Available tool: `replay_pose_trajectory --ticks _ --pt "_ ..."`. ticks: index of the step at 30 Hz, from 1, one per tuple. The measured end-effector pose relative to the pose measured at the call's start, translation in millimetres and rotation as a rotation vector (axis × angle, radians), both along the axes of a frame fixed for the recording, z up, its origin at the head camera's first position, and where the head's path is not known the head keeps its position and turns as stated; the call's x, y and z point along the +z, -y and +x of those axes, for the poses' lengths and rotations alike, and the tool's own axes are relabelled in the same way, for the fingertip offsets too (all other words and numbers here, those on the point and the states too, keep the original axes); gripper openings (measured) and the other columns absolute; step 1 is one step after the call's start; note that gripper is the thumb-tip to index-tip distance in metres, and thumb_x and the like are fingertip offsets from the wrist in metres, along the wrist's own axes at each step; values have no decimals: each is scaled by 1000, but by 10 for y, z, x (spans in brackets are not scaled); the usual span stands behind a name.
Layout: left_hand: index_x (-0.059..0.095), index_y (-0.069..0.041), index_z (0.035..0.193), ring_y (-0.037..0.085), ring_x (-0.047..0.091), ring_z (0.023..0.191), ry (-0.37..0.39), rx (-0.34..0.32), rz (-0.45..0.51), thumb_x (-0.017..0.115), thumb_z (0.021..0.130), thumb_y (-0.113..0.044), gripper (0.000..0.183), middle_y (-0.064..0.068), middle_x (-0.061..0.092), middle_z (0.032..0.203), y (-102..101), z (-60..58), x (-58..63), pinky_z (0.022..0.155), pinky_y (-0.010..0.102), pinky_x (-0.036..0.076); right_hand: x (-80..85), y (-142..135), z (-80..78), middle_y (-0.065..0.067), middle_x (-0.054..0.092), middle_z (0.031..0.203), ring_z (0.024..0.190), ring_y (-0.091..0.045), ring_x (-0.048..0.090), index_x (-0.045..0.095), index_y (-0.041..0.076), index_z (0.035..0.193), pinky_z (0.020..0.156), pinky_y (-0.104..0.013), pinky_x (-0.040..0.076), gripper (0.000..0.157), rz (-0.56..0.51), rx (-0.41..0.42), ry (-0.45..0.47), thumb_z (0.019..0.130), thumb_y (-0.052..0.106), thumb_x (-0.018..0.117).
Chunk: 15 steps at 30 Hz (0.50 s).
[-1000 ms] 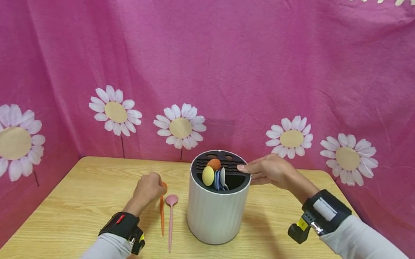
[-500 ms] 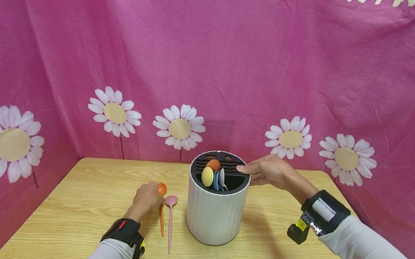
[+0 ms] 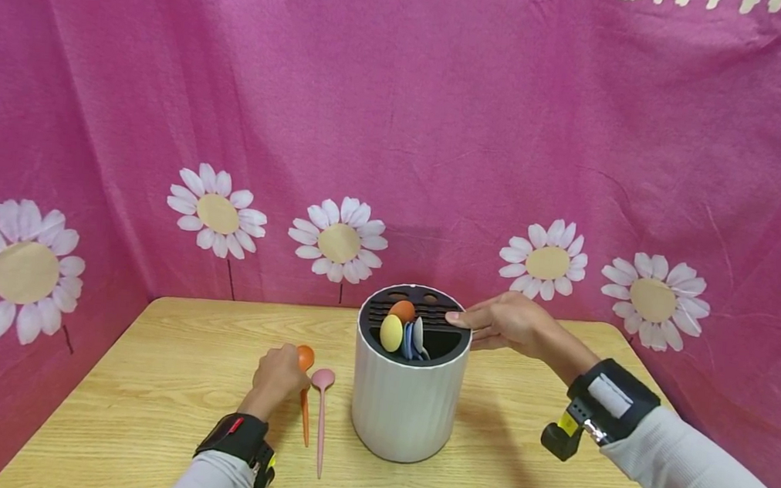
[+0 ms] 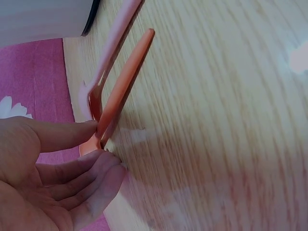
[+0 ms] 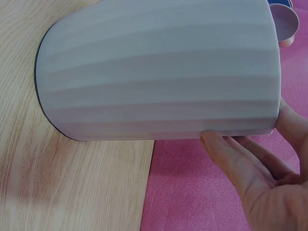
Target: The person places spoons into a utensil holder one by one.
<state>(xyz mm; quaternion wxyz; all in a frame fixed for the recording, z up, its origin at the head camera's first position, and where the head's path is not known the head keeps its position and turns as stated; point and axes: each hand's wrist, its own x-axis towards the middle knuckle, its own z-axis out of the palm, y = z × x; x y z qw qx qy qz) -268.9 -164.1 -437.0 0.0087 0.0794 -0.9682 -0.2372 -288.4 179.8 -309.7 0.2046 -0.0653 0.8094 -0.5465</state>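
Note:
Near the table's middle stands a white ribbed utensil holder (image 3: pixel 405 412) with a black slotted top. Several spoons stand in it, among them a yellow spoon (image 3: pixel 392 332) and a brown-orange one (image 3: pixel 402 310). My right hand (image 3: pixel 512 322) holds the holder's right side, thumb over the rim and fingers against the outer wall (image 5: pixel 231 163). To the left, my left hand (image 3: pixel 279 380) pinches an orange spoon (image 4: pixel 126 79) near its neck, between thumb and fingertips. The orange spoon lies at the table surface; my fingers partly cover its bowl. Just right of it lies a pink spoon (image 3: pixel 321 416).
The wooden table (image 3: pixel 161 394) has its far edge close to a pink cloth backdrop (image 3: pixel 401 121) printed with daisies. Black straps with small cameras sit on both wrists.
My left hand has shifted slightly toward me, and more of the orange spoon's bowl shows. The right hand and the utensil holder have stayed put.

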Motion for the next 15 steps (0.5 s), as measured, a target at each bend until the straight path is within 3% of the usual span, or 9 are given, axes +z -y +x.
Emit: replay_pose_trajectory --ticks 15 --pt "58 1 79 23 49 64 -1 -12 15 68 75 5 11 8 49 71 38 1 -26 49 27 36 -8 -5 -2 -20 71 121 105 -27 73 62 -13 128 96 -44 58 55 -5 13 -6 93 27 75"
